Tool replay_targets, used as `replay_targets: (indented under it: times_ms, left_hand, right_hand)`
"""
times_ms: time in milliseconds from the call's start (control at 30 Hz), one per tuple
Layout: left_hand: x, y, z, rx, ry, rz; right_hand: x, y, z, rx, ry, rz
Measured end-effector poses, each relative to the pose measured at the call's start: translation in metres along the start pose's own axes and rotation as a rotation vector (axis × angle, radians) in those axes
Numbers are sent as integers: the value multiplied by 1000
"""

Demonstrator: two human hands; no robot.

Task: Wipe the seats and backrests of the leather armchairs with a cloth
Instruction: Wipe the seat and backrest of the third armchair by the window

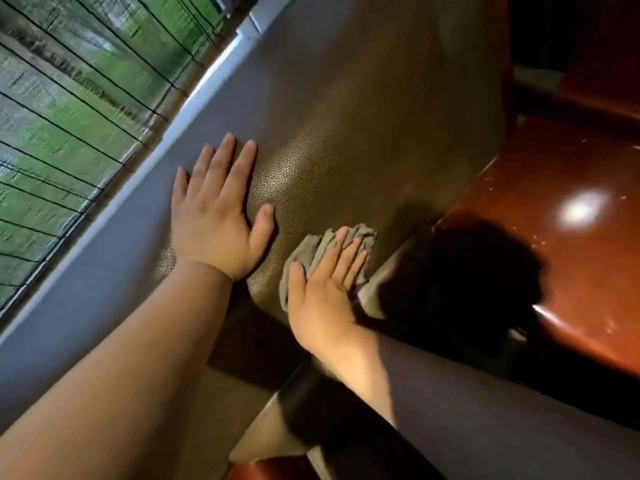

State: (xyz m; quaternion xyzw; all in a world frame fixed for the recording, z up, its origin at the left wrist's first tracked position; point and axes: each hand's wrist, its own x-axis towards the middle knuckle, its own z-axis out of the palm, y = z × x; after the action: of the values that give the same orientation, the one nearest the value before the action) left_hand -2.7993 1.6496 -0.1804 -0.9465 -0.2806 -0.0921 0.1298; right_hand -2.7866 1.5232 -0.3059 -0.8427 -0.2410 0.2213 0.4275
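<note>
Olive-brown pebbled leather is filling the middle of the view: this is the armchair [346, 140], and which panel of it, seat or backrest, I cannot tell from this tilted angle. The right hand [325, 292] is lying flat with straight fingers on a crumpled grey cloth [360, 237], pressing it onto the leather near the panel's edge, just beside the glossy reddish wooden surface [554, 271]. The left hand [216, 220] is spread open, palm down, holding nothing, bracing on the leather close to the edge that is running along the grey wall [114, 289].

To do this step well, I would judge that the cloth should be kept bunched fully under the palm, with even pressure and long overlapping strokes running from edge to edge, so that the grain is cleaned without streaks. The leather is looking soft and slightly dimpled, catching the light in a sheen beside the left thumb. The cloth is looking thin and limp, creasing easily. The wood is hard and mirror-bright, speckled with pale flecks. Beyond the wall a window blind [69, 98] is showing green outdoors
</note>
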Motion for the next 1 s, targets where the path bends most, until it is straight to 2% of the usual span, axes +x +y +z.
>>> replay_targets:
  times_ms: [33,133,233,300,433,533,600,667,733,833,900,933,1000]
  left_hand:
    - [-1,0,-1,-3,2,0]
    - [-1,0,3,-9,29,4]
    - [-1,-2,6,12,50,7]
    - [-2,-2,6,0,57,12]
    - [-2,-3,7,-9,60,21]
    - [-3,-3,7,-37,61,30]
    - [-4,-5,9,-35,76,56]
    - [-5,-6,10,-43,93,102]
    - [-5,-6,11,-50,107,134]
    - [-4,-6,14,-62,116,147]
    - [-4,-7,13,-60,113,147]
    - [-4,-7,13,-58,112,146]
    - [-4,-7,13,-57,114,148]
  right_hand:
    - [8,-1,-4,51,15,31]
    - [77,-10,-42,296,214,149]
    - [117,-13,-64,275,430,-2]
    - [93,-7,-46,201,406,-130]
    - [-25,25,22,-92,164,-335]
    - [-44,38,43,-266,215,-364]
    - [0,29,30,-132,261,-221]
    - [60,20,-3,137,340,1]
    - [96,15,-28,310,434,85]
    - [54,9,-4,243,442,-119]
    - [-8,11,33,160,299,-264]
    - [-25,20,43,134,254,-302]
    - [2,45,42,129,291,-289]
